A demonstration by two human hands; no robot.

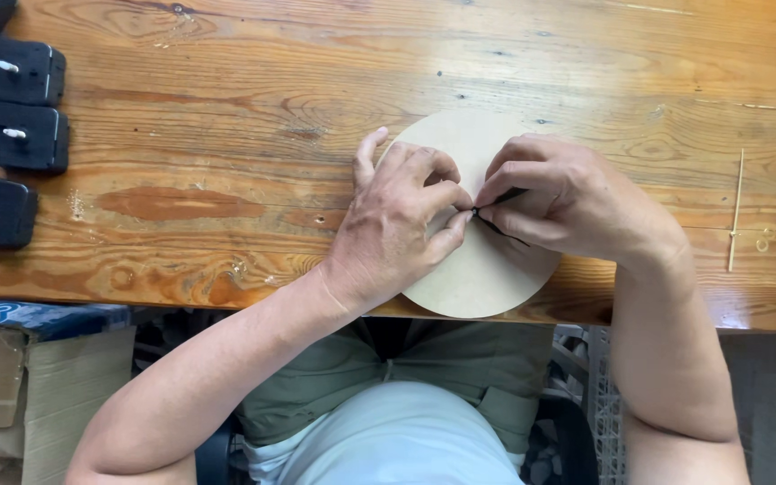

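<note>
Both hands [473, 211] pinch black clock hand [501, 196] | round disc [478, 278] beneath | clock movements [24, 135] left

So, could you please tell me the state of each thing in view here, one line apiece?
Round disc: flat on the table, near edge overhanging.
Left hand: fingertips pinched at the disc's centre.
Right hand: pinching a thin black piece.
Black square boxes: lying on the table at the left, white shafts up.
Thin stick: lying loose at the right.
</note>
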